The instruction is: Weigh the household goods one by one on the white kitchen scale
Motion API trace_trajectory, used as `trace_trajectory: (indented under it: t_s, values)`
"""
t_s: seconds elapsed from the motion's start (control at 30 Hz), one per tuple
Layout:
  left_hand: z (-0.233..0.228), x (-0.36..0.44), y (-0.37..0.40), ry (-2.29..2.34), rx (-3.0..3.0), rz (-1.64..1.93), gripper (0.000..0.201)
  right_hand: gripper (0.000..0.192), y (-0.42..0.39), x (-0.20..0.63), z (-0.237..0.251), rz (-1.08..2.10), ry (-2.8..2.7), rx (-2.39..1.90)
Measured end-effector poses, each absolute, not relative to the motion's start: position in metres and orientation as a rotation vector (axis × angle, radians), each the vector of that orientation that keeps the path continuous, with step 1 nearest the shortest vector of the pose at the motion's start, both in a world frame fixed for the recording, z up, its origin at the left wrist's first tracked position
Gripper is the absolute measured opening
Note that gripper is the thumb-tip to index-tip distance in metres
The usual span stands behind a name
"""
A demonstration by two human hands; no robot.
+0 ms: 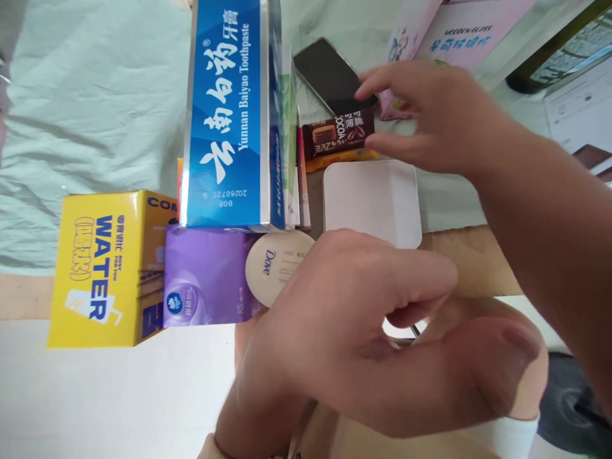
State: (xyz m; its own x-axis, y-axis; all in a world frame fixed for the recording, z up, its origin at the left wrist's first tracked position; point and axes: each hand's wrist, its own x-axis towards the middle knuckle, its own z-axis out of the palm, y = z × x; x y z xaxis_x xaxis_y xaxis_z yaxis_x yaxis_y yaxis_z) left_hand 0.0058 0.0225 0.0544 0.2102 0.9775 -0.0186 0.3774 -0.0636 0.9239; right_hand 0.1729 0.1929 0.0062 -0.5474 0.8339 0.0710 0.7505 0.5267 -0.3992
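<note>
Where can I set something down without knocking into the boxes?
Bare patches: the white surface below the yellow WATER box and purple pack, and the green cloth left of the blue toothpaste box. Crowded: around the white lid, cocoa bar and phone, where the right hand reaches.

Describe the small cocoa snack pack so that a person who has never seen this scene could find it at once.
Start at the tall blue toothpaste box standing in the middle. To its right, the right hand reaches toward a small dark brown cocoa snack pack, between a black phone and a white square case. It is the only brown wrapper there.
</note>
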Motion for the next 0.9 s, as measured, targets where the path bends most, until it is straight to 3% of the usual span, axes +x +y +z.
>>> trace_trajectory:
  t_s: [0.13,0.27,0.43,0.53,0.67,0.83,0.9]
  values:
    - [0.056,0.012,0.025,1.143,1.545,0.775,0.048,0.034,0.118,0.222,0.000,0.312,-2.040,-1.311]
    - [0.050,0.042,0.031,0.973,1.471,0.605,0.047,0.022,0.044,0.285,-0.031,-0.015,-2.020,-1.559]
    - [0.033,0.102,0.034,0.723,1.564,0.381,0.048,0.045,0.002,0.372,-0.062,-0.173,-1.482,-2.112]
    - [0.025,0.131,0.032,0.680,1.644,0.311,0.046,0.057,-0.004,0.405,-0.068,-0.369,-1.481,-2.234]
    - [0.017,0.159,0.031,0.672,1.702,0.309,0.045,0.075,-0.004,0.409,-0.062,-0.252,-1.587,-2.479]
    - [0.010,0.182,0.033,0.689,1.726,0.292,0.046,0.047,-0.007,0.397,-0.054,-0.132,-1.552,-2.541]
    - [0.007,0.188,0.034,0.688,1.729,0.284,0.046,0.044,-0.009,0.398,-0.055,-0.145,-1.541,-2.488]
